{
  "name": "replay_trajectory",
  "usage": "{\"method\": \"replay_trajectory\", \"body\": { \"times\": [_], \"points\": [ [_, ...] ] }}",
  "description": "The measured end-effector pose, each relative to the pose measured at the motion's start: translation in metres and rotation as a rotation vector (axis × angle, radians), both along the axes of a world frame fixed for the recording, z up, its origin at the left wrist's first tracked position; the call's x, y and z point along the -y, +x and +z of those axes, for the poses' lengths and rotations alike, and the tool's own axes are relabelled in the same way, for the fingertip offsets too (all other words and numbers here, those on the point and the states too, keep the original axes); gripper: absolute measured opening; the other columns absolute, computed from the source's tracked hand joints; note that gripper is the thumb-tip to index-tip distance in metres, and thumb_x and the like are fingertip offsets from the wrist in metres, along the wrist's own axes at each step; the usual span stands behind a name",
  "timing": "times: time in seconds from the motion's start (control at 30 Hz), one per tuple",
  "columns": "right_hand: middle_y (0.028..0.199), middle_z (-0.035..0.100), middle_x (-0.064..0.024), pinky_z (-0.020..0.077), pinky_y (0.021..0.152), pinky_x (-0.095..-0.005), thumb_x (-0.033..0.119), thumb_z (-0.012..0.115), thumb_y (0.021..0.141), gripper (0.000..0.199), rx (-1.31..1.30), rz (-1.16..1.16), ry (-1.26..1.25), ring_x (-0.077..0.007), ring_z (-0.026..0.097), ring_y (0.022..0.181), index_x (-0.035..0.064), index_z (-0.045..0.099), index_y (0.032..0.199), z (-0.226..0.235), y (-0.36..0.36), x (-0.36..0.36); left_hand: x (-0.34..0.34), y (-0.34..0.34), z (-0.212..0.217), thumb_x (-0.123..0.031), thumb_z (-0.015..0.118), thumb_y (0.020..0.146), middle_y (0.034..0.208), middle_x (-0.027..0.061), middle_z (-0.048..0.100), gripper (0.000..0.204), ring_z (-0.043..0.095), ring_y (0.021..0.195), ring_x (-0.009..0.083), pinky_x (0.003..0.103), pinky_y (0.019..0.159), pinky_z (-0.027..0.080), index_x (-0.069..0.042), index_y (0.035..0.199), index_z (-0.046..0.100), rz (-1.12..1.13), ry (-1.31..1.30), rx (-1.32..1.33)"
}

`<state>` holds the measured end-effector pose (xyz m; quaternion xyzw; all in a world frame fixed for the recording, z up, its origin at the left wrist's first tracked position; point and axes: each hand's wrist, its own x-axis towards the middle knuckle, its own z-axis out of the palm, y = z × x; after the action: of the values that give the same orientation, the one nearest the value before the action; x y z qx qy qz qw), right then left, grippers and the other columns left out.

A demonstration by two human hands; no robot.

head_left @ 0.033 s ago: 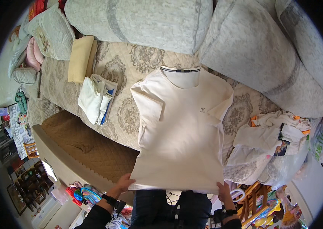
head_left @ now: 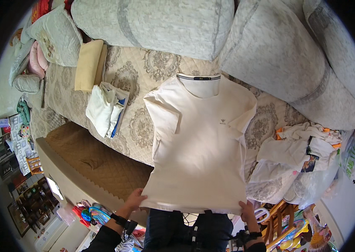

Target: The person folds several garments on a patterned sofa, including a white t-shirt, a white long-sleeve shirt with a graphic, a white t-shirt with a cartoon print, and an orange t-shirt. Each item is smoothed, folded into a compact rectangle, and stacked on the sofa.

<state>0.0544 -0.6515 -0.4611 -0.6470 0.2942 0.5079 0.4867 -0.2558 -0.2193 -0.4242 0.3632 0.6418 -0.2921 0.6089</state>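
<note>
A cream short-sleeved T-shirt (head_left: 198,143) lies spread face up on the quilted sofa cover (head_left: 139,122), its neckline at the far end. A small dark emblem marks its chest, and the left sleeve is folded inward. My left hand (head_left: 134,200) pinches the left corner of the hem, and my right hand (head_left: 248,210) grips the right corner. Between them the hem is held stretched above my legs, off the seat's near edge. Both wrists wear dark straps.
Folded white clothes (head_left: 104,110) and a folded yellow cloth (head_left: 88,65) lie to the left. Rumpled clothes (head_left: 295,151) and a clear plastic bag (head_left: 318,182) are at right. Grey cushions (head_left: 165,27) line the back. A brown quilted surface (head_left: 93,159) is at near left, a wooden chair (head_left: 280,224) at near right.
Very little differs. The hem hangs slightly lower and my hands are a touch farther apart, still gripping its two corners.
</note>
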Motion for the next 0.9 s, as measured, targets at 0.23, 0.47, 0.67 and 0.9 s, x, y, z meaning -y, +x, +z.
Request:
{"method": "replay_trajectory", "body": {
  "times": [0.23,0.47,0.67,0.9],
  "points": [
    [0.096,0.060,-0.0094,0.0509,0.074,-0.0369,0.015,0.059,0.085,0.035,0.201,0.007,-0.120,-0.0199,0.059,0.085,0.0005,0.051,0.116,-0.036,0.156,-0.120,-0.132,0.144,-0.064,-0.014,0.052,0.088,0.074,0.0084,0.058,0.013,0.058,0.061,0.0188,0.031,0.048,0.049,-0.003,0.092,0.059,0.377,0.317,0.239],
    [0.084,0.058,-0.0027,0.0435,0.058,-0.0259,0.014,0.058,0.086,0.012,0.424,-0.013,0.153,-0.0126,0.055,0.070,0.0050,0.056,0.093,-0.094,0.246,-0.241,-0.187,0.239,-0.136,-0.016,0.057,0.086,0.081,0.0056,0.059,0.021,0.056,0.065,0.0152,0.024,0.058,0.047,0.001,0.100,0.056,0.297,0.365,0.653],
    [0.073,0.053,0.0018,0.0387,0.058,-0.0242,0.019,0.060,0.087,0.019,0.664,0.295,-0.136,-0.0071,0.047,0.068,-0.0002,0.060,0.091,-0.071,0.264,-0.249,-0.214,0.231,-0.124,-0.020,0.059,0.087,0.058,-0.0036,0.047,0.029,0.041,0.054,0.0056,0.026,0.047,0.032,-0.002,0.064,0.058,-0.172,0.767,0.478],
    [0.072,0.051,0.0012,0.0378,0.058,-0.0267,0.026,0.057,0.090,0.025,0.891,0.182,0.005,-0.0093,0.045,0.065,0.0019,0.058,0.083,-0.107,0.332,-0.288,-0.266,0.281,-0.150,-0.024,0.057,0.089,0.063,-0.0018,0.054,0.026,0.046,0.056,0.0069,0.025,0.052,0.037,-0.001,0.077,0.062,0.046,0.798,0.524]
  ]
}}
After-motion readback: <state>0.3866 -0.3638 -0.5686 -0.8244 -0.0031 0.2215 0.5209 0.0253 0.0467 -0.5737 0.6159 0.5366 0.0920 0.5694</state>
